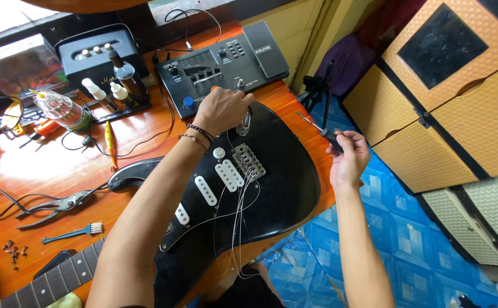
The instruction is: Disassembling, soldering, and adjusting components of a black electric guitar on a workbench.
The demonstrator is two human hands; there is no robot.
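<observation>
A black electric guitar (283, 188) with a black pickguard and white pickups lies on the orange wooden table (49, 165). Loose strings (239, 228) trail from its metal bridge (249, 161) toward me. My left hand (222, 108) reaches over the body, fingers closed around the chrome output jack plate (244, 122) near the guitar's far edge. My right hand (349, 157) is off the table's right side, above the blue floor, holding a small screwdriver (320, 131) with a black handle, its shaft pointing up and left.
A black effects pedalboard (226, 60) and a black amp box (98, 51) sit at the table's back, beside small bottles (120, 80). Pliers (61, 204), a small brush (75, 232), loose screws (14, 251) and cables lie left. Orange cabinets (460, 85) stand right.
</observation>
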